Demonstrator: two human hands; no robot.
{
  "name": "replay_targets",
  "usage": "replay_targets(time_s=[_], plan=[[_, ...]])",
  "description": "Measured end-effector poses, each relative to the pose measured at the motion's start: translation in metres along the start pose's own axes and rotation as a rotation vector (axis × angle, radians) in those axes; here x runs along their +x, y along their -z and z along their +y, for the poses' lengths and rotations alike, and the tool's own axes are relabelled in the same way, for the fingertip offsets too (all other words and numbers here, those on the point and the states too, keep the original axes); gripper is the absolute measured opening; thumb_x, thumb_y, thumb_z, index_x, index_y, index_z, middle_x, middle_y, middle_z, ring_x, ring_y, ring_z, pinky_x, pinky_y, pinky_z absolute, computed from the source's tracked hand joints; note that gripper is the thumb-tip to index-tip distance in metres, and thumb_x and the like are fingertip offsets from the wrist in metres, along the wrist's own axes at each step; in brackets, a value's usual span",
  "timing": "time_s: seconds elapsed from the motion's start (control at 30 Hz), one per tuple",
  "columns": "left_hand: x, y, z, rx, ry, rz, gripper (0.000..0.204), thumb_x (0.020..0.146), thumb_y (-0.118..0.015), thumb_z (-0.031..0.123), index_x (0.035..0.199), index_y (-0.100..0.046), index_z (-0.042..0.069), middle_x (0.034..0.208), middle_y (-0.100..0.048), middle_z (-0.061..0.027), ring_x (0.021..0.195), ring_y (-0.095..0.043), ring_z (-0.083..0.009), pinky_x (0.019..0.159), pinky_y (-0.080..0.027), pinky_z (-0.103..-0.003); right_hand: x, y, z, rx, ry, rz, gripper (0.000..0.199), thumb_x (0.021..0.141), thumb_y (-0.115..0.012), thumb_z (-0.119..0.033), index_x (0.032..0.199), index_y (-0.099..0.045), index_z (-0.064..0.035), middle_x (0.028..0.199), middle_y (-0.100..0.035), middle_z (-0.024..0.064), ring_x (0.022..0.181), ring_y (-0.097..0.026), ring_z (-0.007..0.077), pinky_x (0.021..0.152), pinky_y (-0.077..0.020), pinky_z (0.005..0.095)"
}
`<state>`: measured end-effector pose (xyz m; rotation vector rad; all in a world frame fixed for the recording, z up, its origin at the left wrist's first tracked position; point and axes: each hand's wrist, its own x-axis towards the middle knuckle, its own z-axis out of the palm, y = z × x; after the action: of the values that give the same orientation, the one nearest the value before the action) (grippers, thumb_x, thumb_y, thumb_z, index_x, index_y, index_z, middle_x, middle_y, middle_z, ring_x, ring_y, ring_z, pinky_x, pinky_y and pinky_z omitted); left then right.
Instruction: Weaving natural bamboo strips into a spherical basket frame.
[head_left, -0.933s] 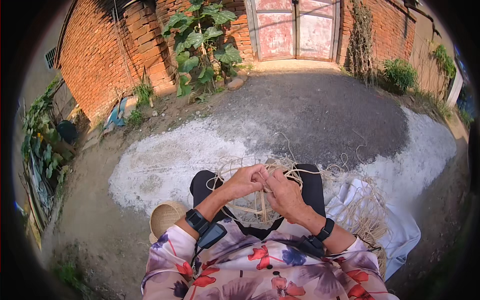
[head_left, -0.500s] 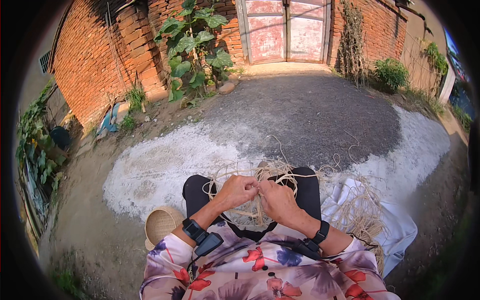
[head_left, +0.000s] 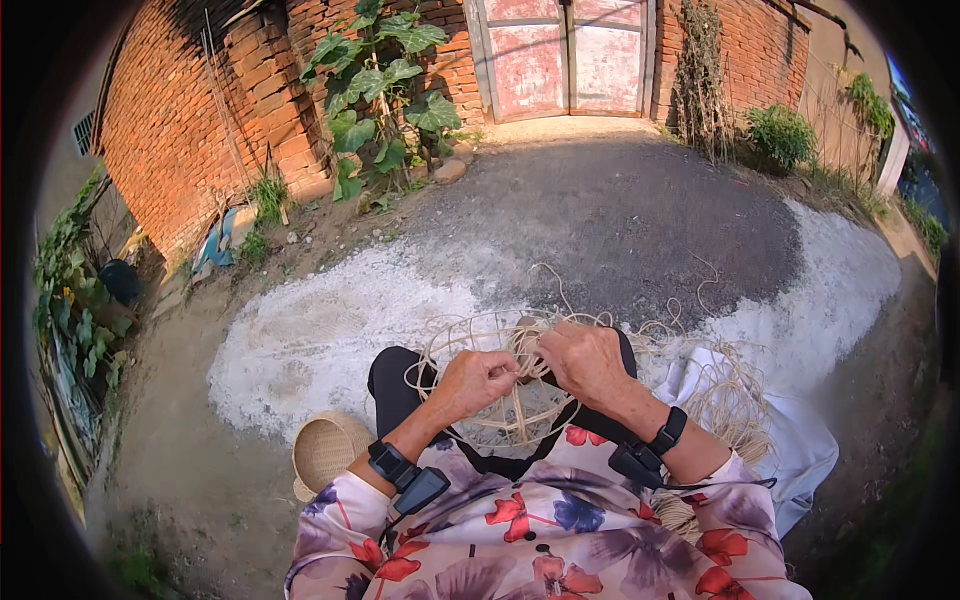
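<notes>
Over my lap lies an open, loose weave of pale straw-coloured cord [head_left: 517, 425], with rings and crossing strands. My left hand [head_left: 478, 383] pinches part of it, thumb against bent fingers. Just right of it and a little farther off, my right hand [head_left: 583, 362] has its fingers closed around a strand of the same cord; the fingertips are partly hidden behind the hand. Loops of cord stick out beyond my right hand, past my knees. A large heap of loose cord [head_left: 722, 405] sits at my right on a white cloth [head_left: 800, 455].
A small woven basket [head_left: 328, 452] stands on the ground by my left side. White powdery ground [head_left: 300, 330] and dark gravel [head_left: 640, 230] spread ahead. Farther off are a leafy plant [head_left: 380, 85], brick walls [head_left: 190, 140] and a worn red-and-white door [head_left: 525, 65].
My right hand has moved away from my left, rightward and slightly farther out, drawing a strand. My left hand stays at nearly the same place in the weave.
</notes>
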<state>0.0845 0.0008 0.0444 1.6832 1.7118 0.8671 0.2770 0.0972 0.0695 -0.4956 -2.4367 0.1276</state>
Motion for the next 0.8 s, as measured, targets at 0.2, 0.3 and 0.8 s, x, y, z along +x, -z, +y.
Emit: replay_targets(time_s=[0.2,0.3,0.8], plan=[[-0.002,-0.005,0.004,0.244,-0.158,0.122,0.016,0.083,-0.065,0.02,0.084,-0.065,0.004,0.067,-0.064,-0.01,0.061,-0.064,-0.0211,0.059,-0.049,-0.033,0.011,-0.015,0.007,0.004,-0.02,0.147,0.024,0.078,-0.068,-0.026,0.073,-0.059,-0.0038,0.067,-0.058,0.0108,0.06,-0.06,0.0285,0.052,-0.045,0.0388],[-0.001,-0.015,0.008,0.357,-0.208,0.177,0.017,0.084,-0.065,0.021,0.081,-0.062,0.004,0.066,-0.063,-0.0124,0.06,-0.063,-0.0272,0.057,-0.048,-0.037,0.012,-0.011,0.009,0.359,-0.288,0.046,0.028,0.079,-0.07,-0.027,0.071,-0.058,-0.0029,0.065,-0.057,0.0073,0.057,-0.057,0.0186,0.052,-0.0431,0.0327],[0.035,0.189,-0.013,0.828,-0.088,1.007,0.012,0.087,-0.055,0.021,0.083,-0.055,0.009,0.066,-0.062,-0.0197,0.063,-0.062,-0.0397,0.056,-0.047,-0.05,-0.034,0.095,0.004,0.639,-0.337,-0.085,0.017,0.077,-0.069,-0.016,0.084,-0.064,-0.0008,0.061,-0.054,-0.0007,0.056,-0.047,0.0067,0.052,-0.0372,0.0253]])
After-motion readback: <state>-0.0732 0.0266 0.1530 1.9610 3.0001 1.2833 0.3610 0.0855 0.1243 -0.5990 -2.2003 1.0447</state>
